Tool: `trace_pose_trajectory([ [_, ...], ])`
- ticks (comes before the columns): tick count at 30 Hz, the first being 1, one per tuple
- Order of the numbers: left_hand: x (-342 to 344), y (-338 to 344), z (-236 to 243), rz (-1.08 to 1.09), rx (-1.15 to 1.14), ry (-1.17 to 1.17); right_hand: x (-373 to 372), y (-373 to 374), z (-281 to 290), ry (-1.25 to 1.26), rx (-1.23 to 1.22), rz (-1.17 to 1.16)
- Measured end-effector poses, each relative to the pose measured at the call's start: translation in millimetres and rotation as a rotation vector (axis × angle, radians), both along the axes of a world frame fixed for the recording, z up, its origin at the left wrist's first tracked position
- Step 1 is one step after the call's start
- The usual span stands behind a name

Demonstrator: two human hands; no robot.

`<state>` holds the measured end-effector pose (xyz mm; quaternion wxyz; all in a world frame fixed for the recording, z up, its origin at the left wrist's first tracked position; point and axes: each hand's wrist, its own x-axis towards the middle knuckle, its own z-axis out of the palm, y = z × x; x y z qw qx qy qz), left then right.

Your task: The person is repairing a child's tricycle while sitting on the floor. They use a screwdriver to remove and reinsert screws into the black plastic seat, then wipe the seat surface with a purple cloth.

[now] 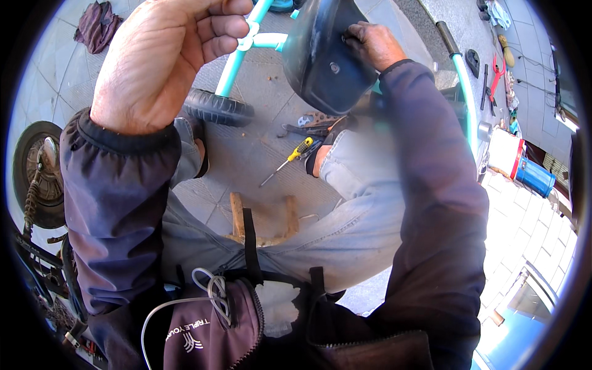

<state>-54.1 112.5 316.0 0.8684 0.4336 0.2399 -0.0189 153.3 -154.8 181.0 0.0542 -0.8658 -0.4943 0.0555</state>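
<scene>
Black shell (308, 55), rounded (faintly glossy), right hand (373, 46) grip narrow upon it, left hand (163, 58) grip unclear.

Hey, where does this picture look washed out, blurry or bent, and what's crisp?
All in the head view: glare bleaches the paving at lower right; soft haze blurs the right sleeve and nearby jeans; the black part at the right hand shows a pale sheen; the yellow screwdriver looks fairly crisp; lines bow toward the picture's dark edges.
</scene>
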Motion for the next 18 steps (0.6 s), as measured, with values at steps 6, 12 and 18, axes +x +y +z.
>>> trace_pose_trajectory([
  [6,1.5,-0.4,-0.4,0.009,0.056,0.029,-3.4,6.5,0.6,-0.078,-0.044,0.022],
  [12,1.3,-0.8,-1.3,-0.01,0.042,0.014,-0.9,10.1,0.8,-0.099,-0.138,0.029],
  [18,0.3,-0.1,-1.2,-0.011,0.031,0.006,-1.5,1.0,2.4,-0.052,-0.041,0.056],
])
